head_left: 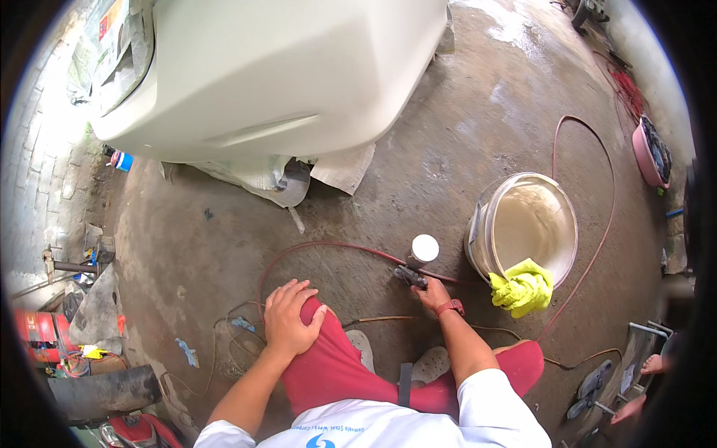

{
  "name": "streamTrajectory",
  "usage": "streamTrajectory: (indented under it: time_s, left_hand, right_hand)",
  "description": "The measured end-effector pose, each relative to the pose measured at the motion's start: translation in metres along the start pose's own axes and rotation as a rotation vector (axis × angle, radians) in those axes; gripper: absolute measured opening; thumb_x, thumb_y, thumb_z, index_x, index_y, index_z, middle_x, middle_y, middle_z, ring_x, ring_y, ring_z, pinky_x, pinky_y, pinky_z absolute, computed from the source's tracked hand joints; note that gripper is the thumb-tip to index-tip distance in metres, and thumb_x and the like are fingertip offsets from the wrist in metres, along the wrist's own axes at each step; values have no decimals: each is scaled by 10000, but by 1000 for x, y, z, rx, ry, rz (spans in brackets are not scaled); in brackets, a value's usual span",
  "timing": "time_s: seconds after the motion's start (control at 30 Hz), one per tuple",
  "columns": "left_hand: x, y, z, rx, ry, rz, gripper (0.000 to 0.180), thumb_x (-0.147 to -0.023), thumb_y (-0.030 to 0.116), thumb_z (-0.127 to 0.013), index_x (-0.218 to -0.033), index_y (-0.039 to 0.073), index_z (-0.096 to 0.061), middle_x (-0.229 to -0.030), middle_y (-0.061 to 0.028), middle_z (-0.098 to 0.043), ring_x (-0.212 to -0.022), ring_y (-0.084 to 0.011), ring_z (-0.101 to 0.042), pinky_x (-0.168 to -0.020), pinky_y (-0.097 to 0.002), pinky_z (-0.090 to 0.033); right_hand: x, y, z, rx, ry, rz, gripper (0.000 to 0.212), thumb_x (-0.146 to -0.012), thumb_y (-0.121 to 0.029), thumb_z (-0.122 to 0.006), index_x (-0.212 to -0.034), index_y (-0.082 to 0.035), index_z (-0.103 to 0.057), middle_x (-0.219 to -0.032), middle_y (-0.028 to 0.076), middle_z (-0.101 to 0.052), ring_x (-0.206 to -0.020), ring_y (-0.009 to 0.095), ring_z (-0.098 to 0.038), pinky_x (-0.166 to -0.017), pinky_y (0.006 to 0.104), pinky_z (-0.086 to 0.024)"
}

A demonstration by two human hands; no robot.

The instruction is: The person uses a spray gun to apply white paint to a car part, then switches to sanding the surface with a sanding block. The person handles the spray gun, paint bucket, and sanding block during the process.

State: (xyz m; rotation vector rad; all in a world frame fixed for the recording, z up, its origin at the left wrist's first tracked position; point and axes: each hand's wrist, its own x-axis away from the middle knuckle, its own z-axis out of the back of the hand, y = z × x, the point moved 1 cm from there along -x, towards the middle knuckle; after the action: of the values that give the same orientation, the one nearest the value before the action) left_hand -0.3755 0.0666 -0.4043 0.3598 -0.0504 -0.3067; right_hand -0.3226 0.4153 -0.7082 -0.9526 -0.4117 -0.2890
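My left hand (293, 319) lies flat on my left knee, its fingers stretched out, holding nothing. My right hand (432, 296) is wrapped round a dark spray gun (410, 277), low over the floor between my knees and the bucket. A cup with a round white top (424, 249) stands at the gun's far end; I cannot tell whether it is joined to the gun. In front of me is a large off-white vehicle body panel (276, 67), with masking paper (345, 170) under its lower edge.
A large bucket (478, 231) with a yellow-green cloth (524, 288) over its rim stands right of my right hand. A red hose (321, 244) curves across the concrete floor. At left are tools and a red cylinder (37, 328); a pink basin (647, 155) sits far right. Another person's foot (653, 364) shows at right.
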Motion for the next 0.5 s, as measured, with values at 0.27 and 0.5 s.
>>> streamTrajectory:
  time_s: [0.27, 0.5]
  left_hand:
    - [-7, 22, 0, -82, -53, -130, 366, -943, 298, -812, -1247, 97, -783, -1384, -139, -734, -1370, -352, -642, -1201, -525, -439]
    - [-59, 86, -69, 1057, -731, -50, 340, -1077, 177, -715, -1383, 31, -679, -1405, -121, -708, -1285, -287, -692, -1126, -442, -537]
  right_hand:
    - [43, -153, 96, -113, 199, 339, 464, -953, -176, -799, -1395, -47, -748, -1034, 226, -737, -881, 379, -723, -797, 408, -573]
    - [81, -239, 134, -760, 54, 314, 510, -1047, -99, -733, -1527, 16, -609, -1337, 99, -716, -1145, 150, -665, -930, 322, -574]
